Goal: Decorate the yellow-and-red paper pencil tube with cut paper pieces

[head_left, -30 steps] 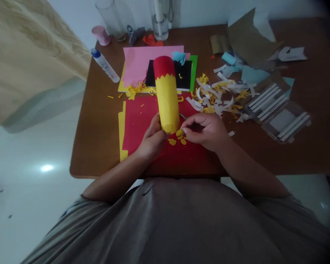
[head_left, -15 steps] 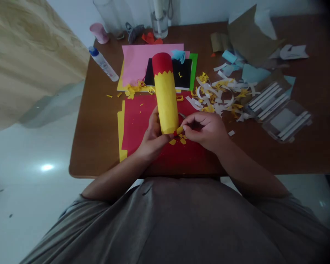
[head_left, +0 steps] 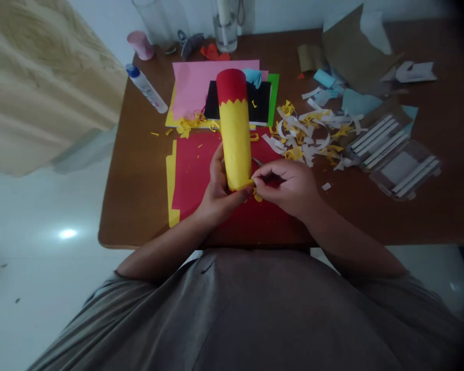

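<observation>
While the yellow-and-red tube (head_left: pixel 235 139) is held up over red paper (head_left: pixel 195 170), the left hand's (head_left: pixel 219 198) grip is wrapped round its bottom

Right hand's (head_left: pixel 288 186) grip pinches a little yellow piece (head_left: pixel 248 183) by that end. Open clear case (head_left: pixel 384 181) with white sticks (head_left: pixel 415 176) off right, glass (head_left: pixel 232 42) of clear liquid at the back, all on a brown surface (head_left: pixel 139 180), curtain (head_left: pixel 54 77) on the left.

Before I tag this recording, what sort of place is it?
Probably a room in a home with a craft corner: the wooden table bears a red paper sheet and paper scraps, and a beige curtain-like cloth hangs nearby.
</observation>
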A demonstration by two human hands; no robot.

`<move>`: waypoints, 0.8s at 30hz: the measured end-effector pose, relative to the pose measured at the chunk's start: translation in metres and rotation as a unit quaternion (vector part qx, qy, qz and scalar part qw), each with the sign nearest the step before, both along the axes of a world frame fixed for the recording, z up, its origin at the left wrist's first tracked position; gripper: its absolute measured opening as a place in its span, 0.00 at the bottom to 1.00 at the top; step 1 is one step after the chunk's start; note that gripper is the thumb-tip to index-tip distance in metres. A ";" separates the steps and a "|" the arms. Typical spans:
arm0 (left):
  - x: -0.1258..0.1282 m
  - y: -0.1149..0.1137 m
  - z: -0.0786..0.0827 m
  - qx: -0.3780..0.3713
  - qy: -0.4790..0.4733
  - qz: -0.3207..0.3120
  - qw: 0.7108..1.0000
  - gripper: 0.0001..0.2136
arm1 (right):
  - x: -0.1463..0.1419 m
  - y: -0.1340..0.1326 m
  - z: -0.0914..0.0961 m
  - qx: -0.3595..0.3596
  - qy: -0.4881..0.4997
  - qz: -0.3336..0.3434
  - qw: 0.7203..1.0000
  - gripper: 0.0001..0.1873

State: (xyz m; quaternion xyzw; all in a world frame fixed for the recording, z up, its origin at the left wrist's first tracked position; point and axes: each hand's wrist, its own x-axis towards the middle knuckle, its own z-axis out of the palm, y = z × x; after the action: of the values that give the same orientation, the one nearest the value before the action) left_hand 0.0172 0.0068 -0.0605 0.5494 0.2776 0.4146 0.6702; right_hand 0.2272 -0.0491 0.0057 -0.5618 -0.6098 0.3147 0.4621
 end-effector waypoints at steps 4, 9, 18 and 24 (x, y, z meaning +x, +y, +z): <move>0.000 0.000 -0.001 0.000 -0.001 0.004 1.000 0.59 | 0.000 0.000 0.000 -0.018 0.029 0.010 0.999 0.04; -0.001 0.001 -0.002 -0.003 -0.007 0.007 1.000 0.57 | 0.002 0.003 -0.002 -0.058 0.108 0.047 0.991 0.05; -0.002 -0.001 0.003 -0.002 -0.005 0.001 1.000 0.56 | 0.002 -0.001 0.002 -0.045 0.041 0.021 0.998 0.03; -0.001 0.000 0.000 -0.020 -0.025 -0.010 0.999 0.56 | 0.000 -0.001 0.004 -0.037 0.057 0.025 0.997 0.03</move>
State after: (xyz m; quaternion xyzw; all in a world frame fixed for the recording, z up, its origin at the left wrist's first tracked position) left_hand 0.0159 0.0068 -0.0609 0.5277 0.2634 0.4158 0.6922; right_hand 0.2274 -0.0500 0.0093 -0.5440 -0.5845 0.3801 0.4668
